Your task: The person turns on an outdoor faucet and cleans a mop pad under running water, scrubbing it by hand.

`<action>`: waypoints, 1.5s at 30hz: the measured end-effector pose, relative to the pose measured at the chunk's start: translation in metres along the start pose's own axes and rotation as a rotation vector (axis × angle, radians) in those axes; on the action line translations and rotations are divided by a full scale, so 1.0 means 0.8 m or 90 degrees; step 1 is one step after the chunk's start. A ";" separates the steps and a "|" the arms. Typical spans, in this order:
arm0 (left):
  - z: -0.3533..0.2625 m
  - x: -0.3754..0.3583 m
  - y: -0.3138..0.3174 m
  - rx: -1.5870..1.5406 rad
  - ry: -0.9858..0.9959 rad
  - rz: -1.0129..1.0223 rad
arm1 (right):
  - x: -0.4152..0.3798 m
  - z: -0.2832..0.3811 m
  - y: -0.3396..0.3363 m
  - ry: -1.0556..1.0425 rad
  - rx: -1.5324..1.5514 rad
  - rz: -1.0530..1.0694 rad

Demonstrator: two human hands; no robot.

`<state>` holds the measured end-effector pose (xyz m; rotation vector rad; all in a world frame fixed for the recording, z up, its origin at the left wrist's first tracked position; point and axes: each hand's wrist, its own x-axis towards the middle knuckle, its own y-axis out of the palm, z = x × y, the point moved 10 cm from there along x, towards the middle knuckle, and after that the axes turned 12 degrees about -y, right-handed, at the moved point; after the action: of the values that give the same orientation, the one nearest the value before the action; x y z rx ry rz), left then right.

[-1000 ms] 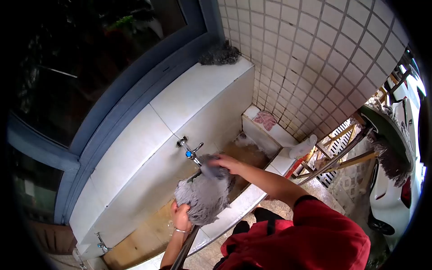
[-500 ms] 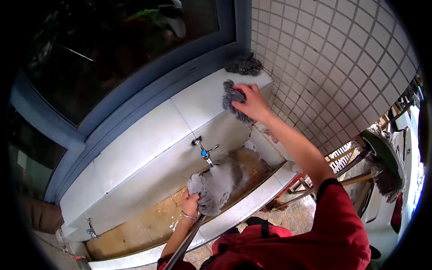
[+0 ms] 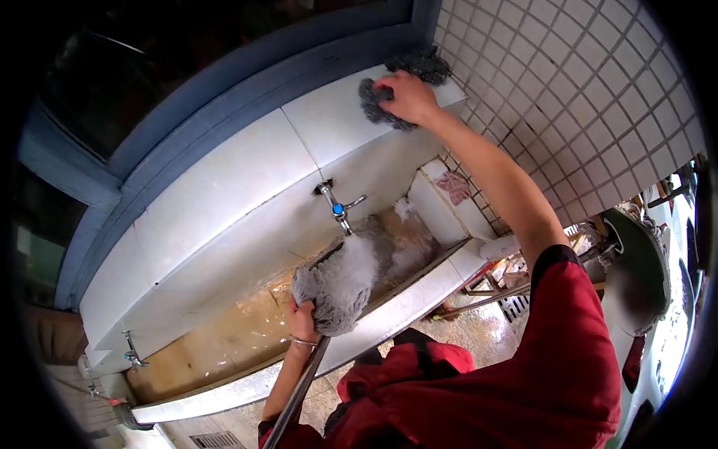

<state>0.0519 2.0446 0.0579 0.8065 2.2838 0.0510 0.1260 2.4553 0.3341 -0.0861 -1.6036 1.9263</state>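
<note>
My left hand (image 3: 301,322) is closed around the near left edge of a grey, shaggy mop head (image 3: 340,288), with its pole (image 3: 299,389) running down past my forearm. Water from the running tap (image 3: 338,209) falls onto the mop's strands over the long trough sink (image 3: 187,355). Up on the ledge, my right hand (image 3: 407,96) has its fingers curled on a dark grey shaggy mop pad (image 3: 378,114); part of the pad is hidden beneath them. A second dark shaggy pad (image 3: 425,66) lies just behind that hand, against the wall corner.
The white tiled ledge (image 3: 209,172) runs below a blue-framed window. Another tap (image 3: 133,353) is at the sink's far left. A pinkish cloth (image 3: 454,187) lies on the right end of the sink. At right are a tiled wall (image 3: 538,90) and a white vehicle (image 3: 677,299).
My right hand has moved the dark pad farther back onto the ledge, close to the second pad. The mop head has shifted slightly left and now spreads wider under the water.
</note>
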 end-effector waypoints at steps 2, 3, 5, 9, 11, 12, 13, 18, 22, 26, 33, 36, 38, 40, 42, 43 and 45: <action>0.001 -0.001 0.002 0.008 0.003 -0.013 | 0.009 0.027 0.011 -0.100 0.030 -0.021; -0.006 -0.005 0.004 0.032 0.003 -0.026 | 0.018 0.032 0.036 -0.171 0.054 -0.056; -0.023 -0.017 0.015 0.073 0.009 -0.043 | 0.021 0.052 0.055 -0.180 0.042 -0.055; -0.020 -0.006 0.013 0.107 0.028 -0.020 | -0.001 0.089 -0.010 -0.101 -0.066 -0.147; -0.025 -0.012 0.016 0.100 0.033 -0.020 | -0.025 0.087 -0.040 -0.211 -0.089 -0.296; -0.021 -0.008 0.014 0.085 0.025 -0.015 | -0.046 0.067 -0.047 -0.158 0.060 -0.290; -0.014 -0.002 0.010 0.066 0.017 -0.012 | -0.075 0.060 -0.046 -0.106 0.210 -0.279; -0.001 0.008 0.006 0.056 0.050 0.020 | -0.301 0.022 0.293 0.527 0.873 0.036; -0.017 -0.014 0.018 0.160 0.073 0.008 | -0.347 0.090 0.442 0.851 1.273 0.013; -0.015 -0.009 0.015 0.137 0.086 0.012 | -0.320 0.127 0.461 0.819 1.361 -0.109; -0.011 -0.008 0.004 0.201 0.083 -0.022 | -0.311 0.176 0.404 0.826 1.451 -0.089; -0.013 -0.011 0.005 0.198 0.080 -0.033 | -0.328 0.130 0.444 0.898 1.412 -0.201; -0.012 -0.009 0.008 0.183 0.076 -0.030 | -0.319 0.126 0.437 0.865 1.433 -0.186; -0.016 -0.011 0.011 0.187 0.075 -0.031 | -0.310 0.136 0.424 0.769 1.463 -0.092; -0.025 -0.018 0.016 0.210 0.079 -0.037 | -0.325 0.129 0.418 0.730 1.308 0.014; -0.022 -0.016 0.011 0.194 0.072 -0.043 | -0.349 0.117 0.414 0.732 1.139 0.066; -0.011 0.001 0.000 0.162 0.065 -0.055 | -0.364 0.114 0.390 0.536 0.850 0.091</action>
<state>0.0463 2.0468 0.0640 0.8496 2.4510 -0.2485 0.1917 2.2112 -0.0215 -0.3786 0.3297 2.2152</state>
